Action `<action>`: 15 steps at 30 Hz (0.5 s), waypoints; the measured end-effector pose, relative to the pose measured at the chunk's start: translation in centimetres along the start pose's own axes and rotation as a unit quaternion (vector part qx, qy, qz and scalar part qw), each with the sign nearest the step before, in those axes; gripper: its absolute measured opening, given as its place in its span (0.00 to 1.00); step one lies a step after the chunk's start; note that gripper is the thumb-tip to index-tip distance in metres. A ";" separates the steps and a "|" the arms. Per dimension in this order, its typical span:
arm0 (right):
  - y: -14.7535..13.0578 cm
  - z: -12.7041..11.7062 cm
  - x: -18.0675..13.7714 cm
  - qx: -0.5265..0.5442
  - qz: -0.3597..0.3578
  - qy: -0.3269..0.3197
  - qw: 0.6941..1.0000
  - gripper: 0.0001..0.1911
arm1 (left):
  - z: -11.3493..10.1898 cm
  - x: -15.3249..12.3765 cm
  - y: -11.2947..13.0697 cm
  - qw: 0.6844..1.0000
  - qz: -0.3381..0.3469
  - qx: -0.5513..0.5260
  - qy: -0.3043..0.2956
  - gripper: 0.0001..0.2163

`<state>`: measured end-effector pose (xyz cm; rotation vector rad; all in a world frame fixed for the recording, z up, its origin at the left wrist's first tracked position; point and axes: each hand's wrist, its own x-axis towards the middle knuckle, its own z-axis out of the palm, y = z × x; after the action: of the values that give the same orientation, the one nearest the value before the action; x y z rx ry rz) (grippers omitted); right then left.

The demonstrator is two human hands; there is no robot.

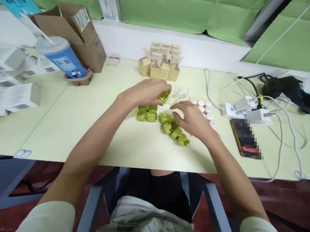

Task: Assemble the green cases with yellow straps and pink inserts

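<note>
My left hand [150, 90] is closed on a small green plastic cup [163, 96], thumb and fingers around its sides. Under and in front of that hand, several similar green square cups [147, 115] stand grouped with their openings up. My right hand [191, 118] hovers with fingers apart over a loose cluster of green pieces with heart-like tabs [177, 133]; it appears to hold nothing. Between the hands and the wall sit clear plastic cups with yellow centres [179, 94]. Beside my right hand are rows of small round whitish pieces [208, 110], partly covered by it.
Open cream cardboard boxes [162, 66] stand by the wall. At left are a blue-labelled tub [66, 61], a brown carton [93, 45] and white boxes [23, 97]. A power strip [232, 110], cables and a phone [244, 139] lie at right.
</note>
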<state>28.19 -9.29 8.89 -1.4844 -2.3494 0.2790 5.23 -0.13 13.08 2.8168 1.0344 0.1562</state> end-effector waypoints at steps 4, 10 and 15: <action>-0.4 2.1 2.8 0.024 0.015 -0.064 0.998 0.10 | 0.0 -0.1 0.2 1.000 -0.002 0.016 -0.016 0.18; 3.0 -2.5 0.7 0.234 -0.049 0.018 0.971 0.01 | 0.8 0.2 1.5 0.998 -0.012 0.056 -0.027 0.14; 6.8 -3.3 -0.2 0.409 -0.003 0.236 0.881 0.11 | 3.3 0.9 4.8 0.984 -0.050 0.170 0.004 0.15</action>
<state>35.22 -6.55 9.59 -0.9680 -1.5317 0.7090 9.41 -3.44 10.66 3.0533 1.3132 -0.0235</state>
